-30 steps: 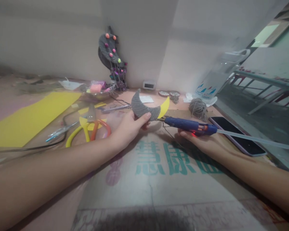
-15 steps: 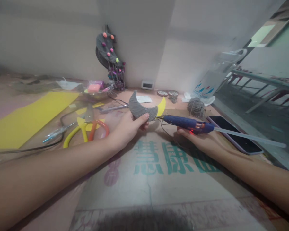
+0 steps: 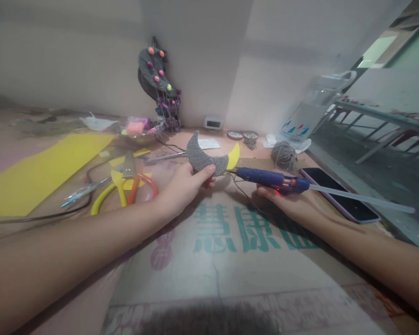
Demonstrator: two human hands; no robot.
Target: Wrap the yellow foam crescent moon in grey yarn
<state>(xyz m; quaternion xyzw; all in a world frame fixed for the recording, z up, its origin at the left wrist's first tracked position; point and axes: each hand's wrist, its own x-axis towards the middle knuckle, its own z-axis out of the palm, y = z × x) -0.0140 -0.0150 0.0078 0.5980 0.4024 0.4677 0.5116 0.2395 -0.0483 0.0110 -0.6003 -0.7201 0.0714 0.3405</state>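
My left hand point(image 3: 195, 182) pinches a crescent moon cutout point(image 3: 206, 160) between thumb and fingers. Grey yarn wraps most of the crescent, while its right tip stays bare yellow. In my right hand point(image 3: 275, 195) is a blue hot glue gun point(image 3: 263, 177) with a red light glowing, its handle mostly hidden by the hand. A long clear glue stick point(image 3: 363, 197) sticks out of its back. The gun's nozzle points left and meets the crescent's lower edge, near where yarn ends and yellow begins. A loose yarn strand point(image 3: 242, 191) hangs below that spot.
Scissors with yellow and orange handles point(image 3: 120, 190) lie left, beside a yellow sheet point(image 3: 52, 170). A grey yarn ball point(image 3: 284, 156), a phone point(image 3: 340, 194) and a plastic jug point(image 3: 307, 114) stand right. A decorated moon hanging point(image 3: 157, 77) is against the wall. Printed cardboard point(image 3: 195, 279) covers the table.
Almost nothing differs. The glue gun has shifted very slightly left, and its nozzle remains at the crescent's lower edge.
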